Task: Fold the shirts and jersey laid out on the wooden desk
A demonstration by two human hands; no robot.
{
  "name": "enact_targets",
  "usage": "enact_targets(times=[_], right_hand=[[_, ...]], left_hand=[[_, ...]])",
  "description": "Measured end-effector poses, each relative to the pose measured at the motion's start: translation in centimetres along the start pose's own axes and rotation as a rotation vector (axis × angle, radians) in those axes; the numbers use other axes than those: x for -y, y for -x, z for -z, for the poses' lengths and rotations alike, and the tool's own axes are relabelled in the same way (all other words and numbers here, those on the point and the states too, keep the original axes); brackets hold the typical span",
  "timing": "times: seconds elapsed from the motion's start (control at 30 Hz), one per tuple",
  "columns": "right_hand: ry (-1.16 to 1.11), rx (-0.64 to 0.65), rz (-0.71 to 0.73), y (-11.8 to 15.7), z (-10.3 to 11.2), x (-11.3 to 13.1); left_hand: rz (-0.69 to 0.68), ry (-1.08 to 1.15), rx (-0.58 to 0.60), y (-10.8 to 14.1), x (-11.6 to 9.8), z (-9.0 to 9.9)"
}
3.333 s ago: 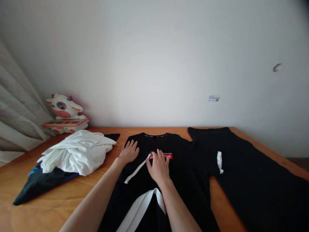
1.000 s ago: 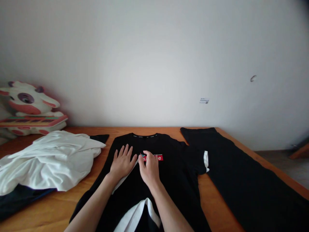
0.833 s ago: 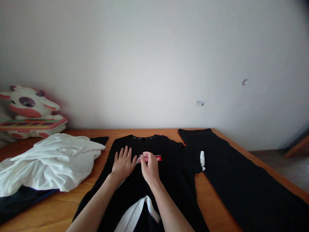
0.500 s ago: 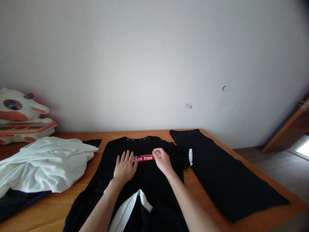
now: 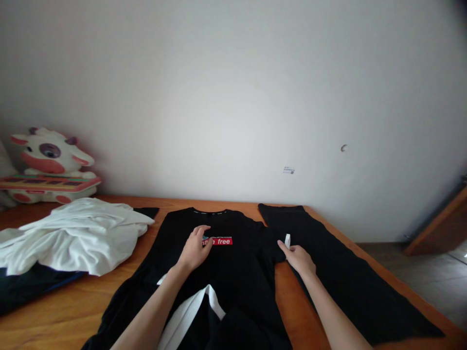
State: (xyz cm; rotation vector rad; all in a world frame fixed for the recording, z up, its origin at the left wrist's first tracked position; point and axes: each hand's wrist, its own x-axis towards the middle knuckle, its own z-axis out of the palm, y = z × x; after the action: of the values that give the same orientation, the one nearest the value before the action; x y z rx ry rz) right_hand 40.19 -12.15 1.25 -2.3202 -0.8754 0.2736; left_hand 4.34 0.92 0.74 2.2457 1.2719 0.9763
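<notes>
A black T-shirt [image 5: 233, 272] with a red printed strip on its chest lies spread on the wooden table, collar toward the wall. My left hand [image 5: 197, 247] is over the chest beside the print, fingers apart and slightly curled, holding nothing. At the right sleeve, my right hand [image 5: 297, 255] has its thumb and fingers at the white cuff [image 5: 288, 240], closed on it. Nearer to me, a white-edged fold [image 5: 186, 311] of dark cloth stands up between my forearms.
Folded black cloth [image 5: 339, 267] lies along the table's right side. A crumpled white garment [image 5: 80, 238] rests on dark cloth at left, before a cow-shaped toy keyboard [image 5: 54, 170]. The wall [image 5: 226, 97] rises behind the table [image 5: 91, 311].
My right hand has moved right from the print to the sleeve's white cuff and closed on it. My left hand has lifted and curled its fingers slightly. The view has shifted a little.
</notes>
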Motion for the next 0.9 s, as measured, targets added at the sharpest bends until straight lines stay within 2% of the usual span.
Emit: enact_targets(times=[0.13, 0.23, 0.3, 0.37, 0.4, 0.47, 0.5, 0.53, 0.6, 0.67, 0.73, 0.83, 0.9], right_hand=[[-0.067, -0.013, 0.029, -0.7, -0.9, 1.5], [-0.144, -0.093, 0.079, -0.1, -1.4, 3.5], [-0.2, -0.11, 0.154, 1.4, -1.8, 5.4], [-0.249, -0.067, 0.331, 3.7, -2.1, 7.3], [-0.258, -0.013, 0.507, 4.9, -2.3, 8.0], [-0.134, 0.04, 0.803, 7.3, -2.7, 8.5], [-0.05, 0.051, 0.872, 8.2, -3.0, 8.2], [0.022, 0.047, 0.875, 8.9, -3.3, 7.6], [0.084, 0.031, 0.755, 9.7, -4.1, 5.8], [0.064, 0.016, 0.618, 9.6, -4.6, 3.9], [0.011, 0.033, 0.559, 9.2, -4.7, 2.5], [-0.121, 0.138, 0.538, 8.4, -4.1, 1.9], [-0.176, 0.195, 0.481, 8.0, -3.6, 2.1]], left_hand=[[0.038, 0.373, 0.052, 0.1, -2.4, -0.1], [0.114, 0.728, 0.18, 0.6, -4.8, -0.4], [0.226, 0.977, 0.29, 1.1, -5.8, -0.8], [0.371, 1.153, 0.381, 1.5, -6.2, -1.3], [0.437, 1.208, 0.414, 1.6, -6.2, -1.5], [0.526, 1.272, 0.458, 1.9, -6.0, -1.8], [0.55, 1.29, 0.47, 1.9, -6.0, -1.9], [0.565, 1.301, 0.474, 2.0, -5.9, -2.0], [0.576, 1.305, 0.467, 2.0, -5.8, -2.1], [0.571, 1.295, 0.463, 2.0, -5.8, -2.4], [0.557, 1.278, 0.464, 2.0, -5.8, -2.7], [0.563, 1.301, 0.454, 2.0, -6.0, -3.0], [0.568, 1.393, 0.418, 1.9, -6.3, -2.9]])
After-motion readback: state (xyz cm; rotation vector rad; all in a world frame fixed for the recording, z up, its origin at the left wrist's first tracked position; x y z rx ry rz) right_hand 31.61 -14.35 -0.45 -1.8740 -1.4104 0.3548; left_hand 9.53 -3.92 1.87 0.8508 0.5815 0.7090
